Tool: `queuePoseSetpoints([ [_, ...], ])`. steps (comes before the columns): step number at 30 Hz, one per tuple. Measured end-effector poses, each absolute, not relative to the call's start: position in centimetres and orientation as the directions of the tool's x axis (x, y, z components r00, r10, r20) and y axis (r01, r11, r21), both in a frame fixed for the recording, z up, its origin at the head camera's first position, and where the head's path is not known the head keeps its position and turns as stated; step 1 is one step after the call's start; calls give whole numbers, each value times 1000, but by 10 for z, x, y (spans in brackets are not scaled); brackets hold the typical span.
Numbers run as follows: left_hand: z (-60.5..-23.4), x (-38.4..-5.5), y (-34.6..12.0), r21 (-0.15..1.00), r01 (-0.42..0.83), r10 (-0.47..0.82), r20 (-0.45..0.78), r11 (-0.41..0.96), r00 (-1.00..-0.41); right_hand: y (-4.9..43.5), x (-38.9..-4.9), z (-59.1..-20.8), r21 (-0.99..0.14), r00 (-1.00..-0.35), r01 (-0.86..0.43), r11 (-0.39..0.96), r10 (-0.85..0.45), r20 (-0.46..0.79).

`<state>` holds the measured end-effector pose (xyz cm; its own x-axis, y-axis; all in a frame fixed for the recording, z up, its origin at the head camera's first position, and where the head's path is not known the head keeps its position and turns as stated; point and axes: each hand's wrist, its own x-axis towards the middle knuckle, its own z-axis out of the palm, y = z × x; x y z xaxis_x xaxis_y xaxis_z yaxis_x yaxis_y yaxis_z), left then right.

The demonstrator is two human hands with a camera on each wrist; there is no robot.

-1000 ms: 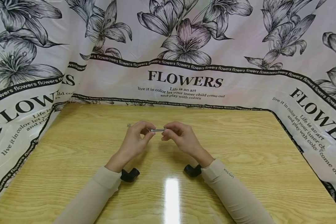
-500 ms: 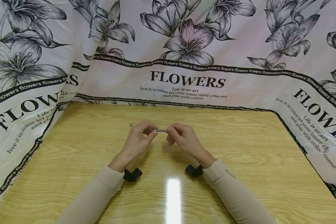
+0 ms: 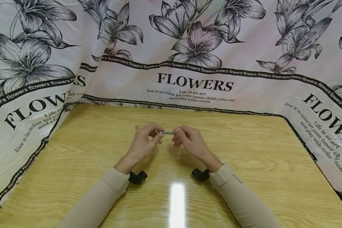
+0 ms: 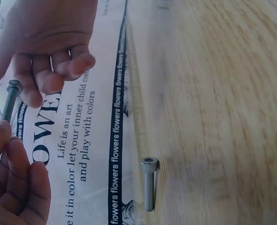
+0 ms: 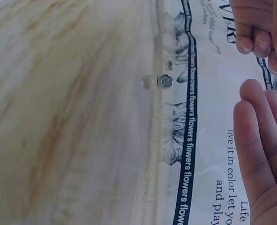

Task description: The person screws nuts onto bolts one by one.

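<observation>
"Where's the bolt (image 3: 168, 133)?"
"Above the table (image 3: 253, 164), one end pinched in my left hand (image 3: 141, 143)."
"And your right hand (image 3: 194, 144)?"
"At its other end; whether I'm gripping there, I can't tell."

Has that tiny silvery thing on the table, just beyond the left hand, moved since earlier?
No, not visibly: in the head view, the tiny silvery thing keeps its place below and left of the FLOWERS lettering; the whole picture shifts sideways.
</observation>
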<state>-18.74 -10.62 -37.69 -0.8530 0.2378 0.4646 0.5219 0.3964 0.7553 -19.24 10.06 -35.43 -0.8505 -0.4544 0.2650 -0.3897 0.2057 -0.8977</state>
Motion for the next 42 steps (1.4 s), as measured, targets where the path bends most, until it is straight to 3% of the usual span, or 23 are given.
queuePoseSetpoints([
  [11, -375, -187, -107, 763, 496, 232, 439, 414, -868, 101, -193, -354, -849, -796, -501, 169, -474, 376],
  [21, -377, -192, -104, 784, 492, 228, 436, 378, -871, 109, -212, -380, -850, -826, -474, 230, -451, 339],
  [35, -379, -191, -104, 767, 513, 230, 458, 386, -859, 103, -190, -348, -832, -849, -456, 316, -436, 299],
  [42, -378, -191, -104, 790, 497, 224, 444, 358, -867, 102, -192, -350, -805, -780, -547, 229, -487, 392],
])
